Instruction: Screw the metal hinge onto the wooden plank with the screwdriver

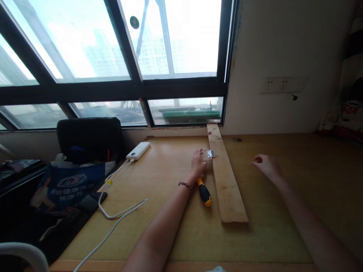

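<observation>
There is one board (227, 177), one screwdriver (205, 194), one metal plate (211, 153), one power bank (138, 151).

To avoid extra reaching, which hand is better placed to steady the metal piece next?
Likely the left hand: it is right beside the metal piece, while the right hand is across the board.

Wood-topped bench (269, 238). On it: long wooden board (228, 185) reaching the window side, black-and-yellow-handled screwdriver (205, 193) just left of it, white power bank (138, 151) near left edge, white cable (121, 216) plugged in.
</observation>
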A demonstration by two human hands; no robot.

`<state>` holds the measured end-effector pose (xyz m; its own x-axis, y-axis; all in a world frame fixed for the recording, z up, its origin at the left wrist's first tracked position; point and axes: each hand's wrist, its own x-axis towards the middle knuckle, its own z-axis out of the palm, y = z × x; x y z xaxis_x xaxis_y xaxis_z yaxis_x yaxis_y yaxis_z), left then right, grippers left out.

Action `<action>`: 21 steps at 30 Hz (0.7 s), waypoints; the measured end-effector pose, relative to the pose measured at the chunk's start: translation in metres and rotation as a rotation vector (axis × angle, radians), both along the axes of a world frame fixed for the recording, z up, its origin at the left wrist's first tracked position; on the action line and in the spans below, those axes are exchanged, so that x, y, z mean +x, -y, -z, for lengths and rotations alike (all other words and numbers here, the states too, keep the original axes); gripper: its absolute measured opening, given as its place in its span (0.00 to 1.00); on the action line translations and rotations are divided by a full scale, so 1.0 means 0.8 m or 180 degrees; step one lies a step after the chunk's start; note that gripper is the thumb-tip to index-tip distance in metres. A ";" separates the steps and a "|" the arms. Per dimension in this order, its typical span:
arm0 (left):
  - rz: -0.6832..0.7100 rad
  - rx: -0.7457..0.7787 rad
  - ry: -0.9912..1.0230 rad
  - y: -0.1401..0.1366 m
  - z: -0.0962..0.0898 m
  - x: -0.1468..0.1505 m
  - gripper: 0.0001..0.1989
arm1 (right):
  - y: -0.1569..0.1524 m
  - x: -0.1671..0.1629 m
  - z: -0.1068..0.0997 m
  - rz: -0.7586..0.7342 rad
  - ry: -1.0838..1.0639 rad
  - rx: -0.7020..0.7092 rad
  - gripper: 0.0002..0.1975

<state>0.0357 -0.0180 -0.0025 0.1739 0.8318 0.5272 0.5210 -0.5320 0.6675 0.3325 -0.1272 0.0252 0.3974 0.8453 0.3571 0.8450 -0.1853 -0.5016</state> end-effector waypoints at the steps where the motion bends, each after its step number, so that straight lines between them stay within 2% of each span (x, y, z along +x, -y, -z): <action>1: 0.0000 -0.0003 -0.0012 0.000 0.000 0.000 0.30 | 0.010 0.023 0.008 0.0207 0.0091 -0.0221 0.12; 2: -0.0005 -0.0007 -0.0018 0.000 0.000 0.000 0.30 | 0.018 0.042 0.017 0.0346 0.0069 -0.0402 0.14; 5: -0.0012 -0.0001 0.0012 0.000 0.000 0.000 0.30 | 0.029 0.068 0.036 0.0154 -0.0299 -0.0840 0.15; 12: 0.0008 0.0063 0.0038 -0.002 0.003 0.000 0.30 | 0.023 0.053 0.040 0.0097 -0.0293 -0.0784 0.04; 16: -0.0004 0.0056 0.0028 -0.001 0.001 0.000 0.29 | 0.022 0.046 0.038 -0.0014 -0.0591 -0.0379 0.03; 18: -0.0021 0.0019 0.0017 0.001 0.000 0.000 0.30 | 0.018 0.030 0.031 -0.0269 -0.1127 -0.0012 0.07; 21: -0.0018 -0.0015 0.0003 0.002 -0.001 0.000 0.30 | 0.003 -0.015 0.008 -0.0715 -0.2007 0.0483 0.15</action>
